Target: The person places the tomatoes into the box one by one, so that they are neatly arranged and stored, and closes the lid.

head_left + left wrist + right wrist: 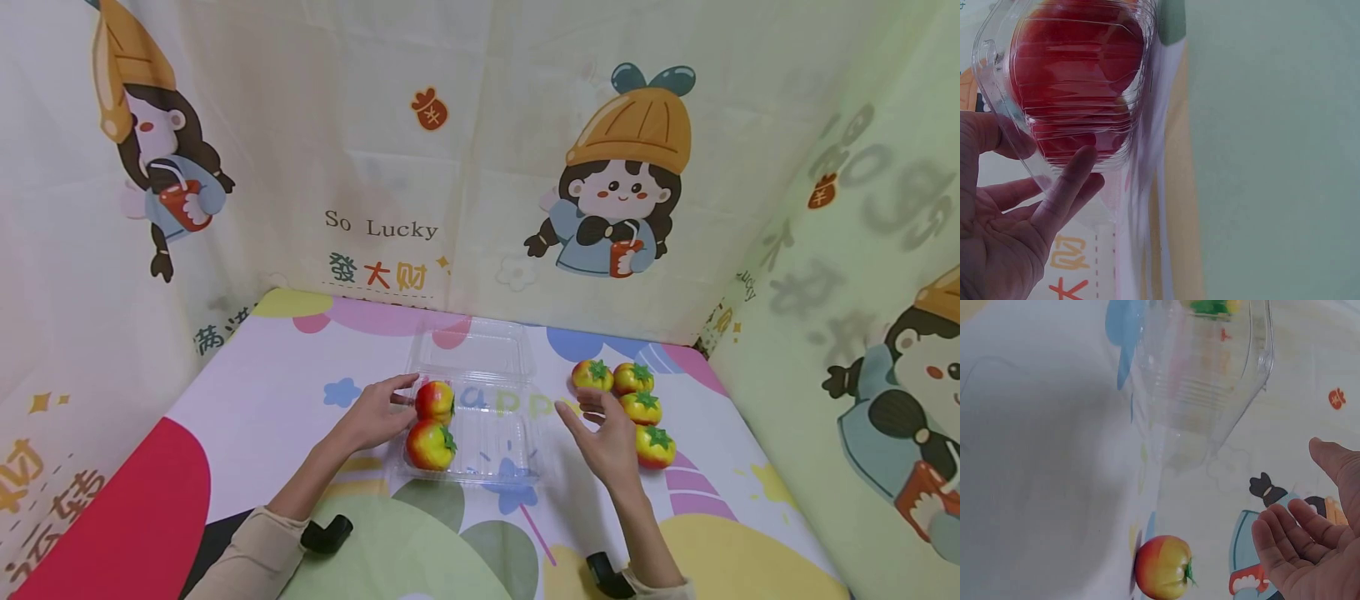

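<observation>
A clear plastic clamshell box (491, 477) lies open on the table, its lid (471, 350) folded back. Two round red-and-yellow fruits with green leafy tops sit along its left side, a rear fruit (433, 401) and a front fruit (429, 446). My left hand (378, 411) is at the box's left edge; in the left wrist view its loosely extended fingers (1063, 194) overlap the outer wall, with the thumb at the rim. Right of the box, my right hand (603, 437) is raised with nothing in it, fingers gently bent and thumb apart.
Several matching fruits (641, 408) stand in a group beyond and right of my right hand. Printed cloth walls (480, 167) enclose the table's back and sides. The tablecloth (277, 408) has coloured shapes. Black curved pieces (326, 534) show by both sleeves.
</observation>
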The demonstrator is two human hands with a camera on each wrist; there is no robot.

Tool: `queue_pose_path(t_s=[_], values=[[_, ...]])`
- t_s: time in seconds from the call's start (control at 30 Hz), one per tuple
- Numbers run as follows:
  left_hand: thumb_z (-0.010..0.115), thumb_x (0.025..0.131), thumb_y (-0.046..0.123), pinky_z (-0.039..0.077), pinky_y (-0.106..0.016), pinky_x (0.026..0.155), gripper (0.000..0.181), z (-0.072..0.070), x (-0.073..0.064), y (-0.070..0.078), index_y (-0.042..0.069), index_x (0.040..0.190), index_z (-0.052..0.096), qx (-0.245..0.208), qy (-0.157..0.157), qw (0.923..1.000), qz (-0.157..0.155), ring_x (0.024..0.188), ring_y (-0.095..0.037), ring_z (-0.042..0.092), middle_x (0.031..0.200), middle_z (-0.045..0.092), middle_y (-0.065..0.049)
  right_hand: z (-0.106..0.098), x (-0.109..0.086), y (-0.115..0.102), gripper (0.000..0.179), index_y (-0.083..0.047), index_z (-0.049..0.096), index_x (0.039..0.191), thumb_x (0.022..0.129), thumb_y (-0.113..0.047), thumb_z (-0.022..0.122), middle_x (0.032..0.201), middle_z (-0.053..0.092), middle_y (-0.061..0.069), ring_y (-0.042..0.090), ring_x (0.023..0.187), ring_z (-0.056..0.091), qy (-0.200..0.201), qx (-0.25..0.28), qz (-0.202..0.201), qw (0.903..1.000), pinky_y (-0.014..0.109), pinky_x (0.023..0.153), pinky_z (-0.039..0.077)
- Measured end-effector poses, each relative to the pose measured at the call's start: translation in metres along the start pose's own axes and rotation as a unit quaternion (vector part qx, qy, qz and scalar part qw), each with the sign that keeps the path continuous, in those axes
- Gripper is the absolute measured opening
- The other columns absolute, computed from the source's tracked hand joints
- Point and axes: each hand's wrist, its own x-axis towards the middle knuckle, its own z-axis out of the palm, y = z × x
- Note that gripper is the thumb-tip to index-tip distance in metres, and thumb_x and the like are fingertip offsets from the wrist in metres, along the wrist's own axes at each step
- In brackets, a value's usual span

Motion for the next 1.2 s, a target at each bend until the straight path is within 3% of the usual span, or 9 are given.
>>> queue_pose_path(t_s=[0.1, 0.3, 0.47, 1.2], values=[[0.067, 0.092, 0.014, 0.062, -0.041, 0.087, 0.064, 0.000, 0.000, 0.000, 0.002, 0.151, 0.047, -0.002, -0.001, 1.0000, 0.000, 0.122, -0.039, 0.063, 0.151, 0.051, -0.022, -0.003, 0.001, 0.002, 0.045, 0.003, 0.066, 0.115, 0.086, -0.026, 0.083, 0.113, 0.072, 0.015, 0.032, 0.101, 0.069, 0.008, -0.002, 0.001, 1.0000, 0.036, 0.091, 0.058], [0.067, 0.092, 0.014, 0.062, -0.042, 0.087, 0.064, 0.000, 0.000, 0.000, 0.001, 0.151, 0.047, -0.002, -0.001, 1.0000, 0.000, 0.122, -0.039, 0.063, 0.151, 0.050, -0.022, -0.010, 0.002, 0.007, 0.047, 0.003, 0.065, 0.119, 0.088, -0.027, 0.081, 0.114, 0.072, 0.016, 0.033, 0.103, 0.069, 0.016, -0.020, -0.001, 0.9997, 0.047, 0.093, 0.057], [0.066, 0.092, 0.013, 0.061, -0.042, 0.088, 0.064, 0.000, 0.000, 0.000, 0.001, 0.152, 0.046, -0.006, -0.002, 1.0000, -0.001, 0.123, -0.039, 0.063, 0.151, 0.050, -0.023, -0.013, 0.005, 0.012, 0.048, 0.003, 0.065, 0.120, 0.088, -0.028, 0.081, 0.115, 0.071, 0.017, 0.035, 0.105, 0.068, 0.019, -0.028, 0.006, 0.9994, 0.050, 0.094, 0.056], [0.064, 0.092, 0.012, 0.062, -0.038, 0.083, 0.063, -0.001, -0.002, 0.001, 0.002, 0.151, 0.048, -0.022, -0.003, 0.9998, 0.003, 0.120, -0.038, 0.064, 0.150, 0.051, -0.022, -0.011, 0.031, 0.027, 0.053, 0.004, 0.060, 0.123, 0.089, -0.032, 0.080, 0.119, 0.066, 0.026, 0.036, 0.108, 0.064, -0.007, -0.033, 0.050, 0.9982, 0.049, 0.099, 0.054]])
